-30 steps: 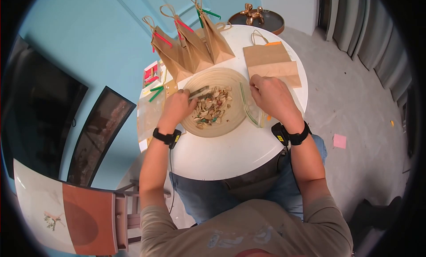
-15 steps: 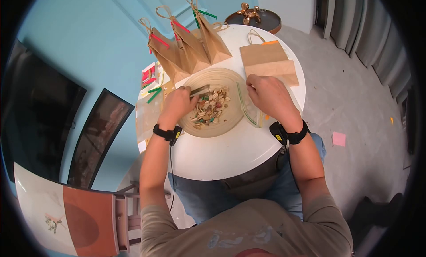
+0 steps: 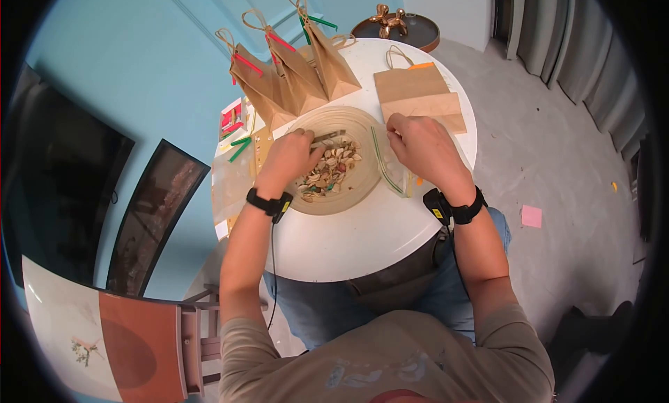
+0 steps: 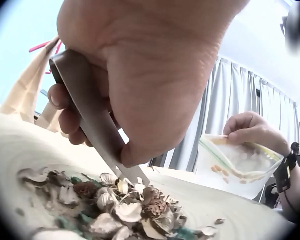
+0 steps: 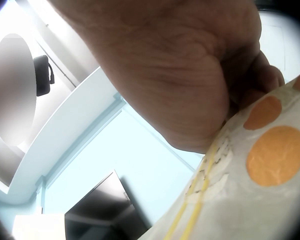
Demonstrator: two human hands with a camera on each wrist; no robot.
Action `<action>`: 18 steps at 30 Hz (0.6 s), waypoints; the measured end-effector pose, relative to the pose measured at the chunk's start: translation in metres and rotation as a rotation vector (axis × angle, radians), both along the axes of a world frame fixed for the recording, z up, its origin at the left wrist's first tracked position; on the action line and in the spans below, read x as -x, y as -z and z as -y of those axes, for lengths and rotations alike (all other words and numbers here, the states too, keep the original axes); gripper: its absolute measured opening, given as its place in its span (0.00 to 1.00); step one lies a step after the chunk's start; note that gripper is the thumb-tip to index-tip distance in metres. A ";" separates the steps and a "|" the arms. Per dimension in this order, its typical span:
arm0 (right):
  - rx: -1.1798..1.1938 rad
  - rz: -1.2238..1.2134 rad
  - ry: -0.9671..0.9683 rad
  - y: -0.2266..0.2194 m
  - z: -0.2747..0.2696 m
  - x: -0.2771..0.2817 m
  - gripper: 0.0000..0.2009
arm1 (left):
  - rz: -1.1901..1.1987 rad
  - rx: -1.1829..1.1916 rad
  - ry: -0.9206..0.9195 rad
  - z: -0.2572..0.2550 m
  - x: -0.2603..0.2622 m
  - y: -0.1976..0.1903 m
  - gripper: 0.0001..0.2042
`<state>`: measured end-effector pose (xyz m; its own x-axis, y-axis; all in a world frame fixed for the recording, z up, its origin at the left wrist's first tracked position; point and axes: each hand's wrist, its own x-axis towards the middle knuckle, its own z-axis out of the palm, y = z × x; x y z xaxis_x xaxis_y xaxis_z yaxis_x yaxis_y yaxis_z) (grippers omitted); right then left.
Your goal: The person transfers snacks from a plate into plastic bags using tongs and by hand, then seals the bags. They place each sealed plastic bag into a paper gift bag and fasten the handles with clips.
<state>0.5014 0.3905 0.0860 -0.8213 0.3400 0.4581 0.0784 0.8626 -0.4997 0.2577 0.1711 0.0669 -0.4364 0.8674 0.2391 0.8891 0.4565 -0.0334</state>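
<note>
My left hand [image 3: 287,159] grips metal tongs [image 4: 85,95], thumb on one side and fingers on the other. Their tips reach down into a pile of dried potpourri [image 3: 333,172], made of pale curled petals, brown cone-like bits and some green pieces. The pile lies on a round, ridged beige plate [image 3: 313,206]. To the right of the plate, my right hand [image 3: 428,145] pinches the top edge of a clear zip bag [image 4: 230,180] with orange dots. The bag's mouth gapes somewhat, facing the plate.
Three upright kraft paper bags [image 3: 300,75] with red and green strips stand behind the plate. Another kraft bag [image 3: 418,89] lies flat at the back right. Left of the plate are a small box [image 3: 233,117] and green strips [image 3: 240,149]. The white table [image 3: 348,253] has a rounded edge.
My left hand has shifted a little right over the plate, and the tongs with it. The right hand and zip bag have stayed nearly in place.
</note>
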 end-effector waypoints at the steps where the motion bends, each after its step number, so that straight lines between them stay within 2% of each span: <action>1: -0.001 0.011 0.006 0.000 0.000 0.000 0.07 | 0.021 0.046 0.005 0.011 -0.005 -0.006 0.19; 5: 0.002 0.002 -0.003 0.001 0.001 -0.001 0.07 | 0.087 -0.038 -0.016 0.052 -0.015 -0.026 0.19; 7: 0.014 -0.026 -0.024 0.000 0.004 -0.003 0.08 | 0.070 -0.031 -0.237 0.071 -0.017 -0.036 0.20; 8: 0.023 -0.055 -0.038 -0.001 0.004 -0.003 0.10 | 0.069 -0.029 -0.240 0.078 -0.018 -0.040 0.20; 10: 0.022 -0.049 -0.040 -0.002 0.005 -0.004 0.10 | 0.182 -0.008 -0.389 0.091 -0.021 -0.045 0.23; 13: 0.019 -0.040 -0.040 -0.002 0.007 -0.004 0.10 | 0.312 0.065 -0.483 0.105 -0.013 -0.032 0.24; 18: 0.010 -0.024 -0.044 0.000 0.008 -0.001 0.10 | 0.431 0.059 -0.451 0.104 -0.020 -0.022 0.24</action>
